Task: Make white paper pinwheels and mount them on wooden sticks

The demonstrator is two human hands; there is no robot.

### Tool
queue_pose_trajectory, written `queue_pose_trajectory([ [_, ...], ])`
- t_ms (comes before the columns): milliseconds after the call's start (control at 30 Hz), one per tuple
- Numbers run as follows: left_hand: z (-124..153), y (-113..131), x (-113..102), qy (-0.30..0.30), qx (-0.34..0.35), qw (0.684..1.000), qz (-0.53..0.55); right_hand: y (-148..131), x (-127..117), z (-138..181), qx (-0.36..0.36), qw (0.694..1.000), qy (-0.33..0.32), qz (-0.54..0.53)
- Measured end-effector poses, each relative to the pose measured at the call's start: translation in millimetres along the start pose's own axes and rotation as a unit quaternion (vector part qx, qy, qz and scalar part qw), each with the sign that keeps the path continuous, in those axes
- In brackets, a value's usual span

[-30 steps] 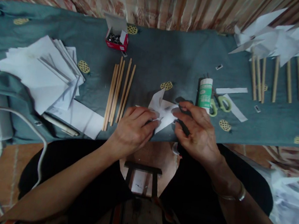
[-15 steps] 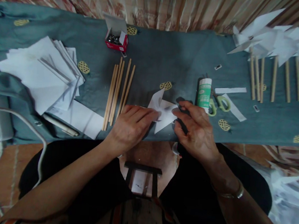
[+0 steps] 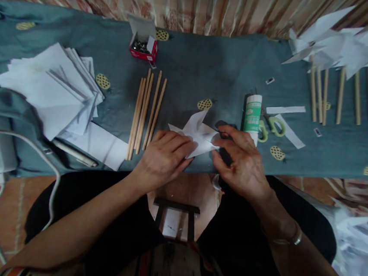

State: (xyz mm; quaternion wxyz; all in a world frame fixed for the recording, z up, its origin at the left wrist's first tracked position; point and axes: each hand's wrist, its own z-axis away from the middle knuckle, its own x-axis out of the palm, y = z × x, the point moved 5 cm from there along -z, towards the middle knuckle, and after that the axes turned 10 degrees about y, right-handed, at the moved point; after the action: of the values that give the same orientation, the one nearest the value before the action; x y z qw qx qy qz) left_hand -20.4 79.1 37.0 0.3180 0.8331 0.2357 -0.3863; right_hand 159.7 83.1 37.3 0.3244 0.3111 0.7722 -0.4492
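A white folded paper pinwheel (image 3: 196,132) lies near the front edge of the table with the teal cloth (image 3: 197,65). My left hand (image 3: 164,158) rests on its left side, fingers together and pressing the paper down. My right hand (image 3: 242,161) is at its right side, thumb and fingers pinched on a paper point. Just left of my left hand lies a bundle of several wooden sticks (image 3: 147,108). A green and white glue stick (image 3: 252,116) stands just beyond my right hand.
A stack of white paper squares (image 3: 50,88) lies at the left. A small red box of pins (image 3: 143,47) sits at the back. Green-handled scissors (image 3: 271,127) and paper strips lie by the glue. Finished pinwheels on sticks (image 3: 341,57) are at the far right. A white cable (image 3: 39,158) hangs at the left.
The paper pinwheel has turned a little under my hands and a point now shows at its left. Both hands stay on it in nearly the same place.
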Motion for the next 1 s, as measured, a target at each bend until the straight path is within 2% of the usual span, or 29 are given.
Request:
queue_pose_trajectory([
  [300, -2.3, 0.2, -4.2, 0.019, 0.006, 1.0, 0.008, 3.0, -3.1, -3.2, 0.006, 0.999, -0.027, -0.029],
  [467, -2.0, 0.2, -4.1, -0.001, 0.0, 1.0, 0.007, 2.7, -6.9, -5.0, 0.013, 0.999, -0.033, -0.039],
  [733, -0.2, 1.6, -4.0, -0.011, 0.017, 1.0, 0.009, 4.9, -9.9, -7.4, 0.033, 0.992, -0.052, -0.113],
  [1000, 0.8, 1.9, -3.3, -0.025, 0.01, 1.0, 0.007, -0.8, -17.9, -11.5, -0.001, 0.991, -0.08, -0.111],
])
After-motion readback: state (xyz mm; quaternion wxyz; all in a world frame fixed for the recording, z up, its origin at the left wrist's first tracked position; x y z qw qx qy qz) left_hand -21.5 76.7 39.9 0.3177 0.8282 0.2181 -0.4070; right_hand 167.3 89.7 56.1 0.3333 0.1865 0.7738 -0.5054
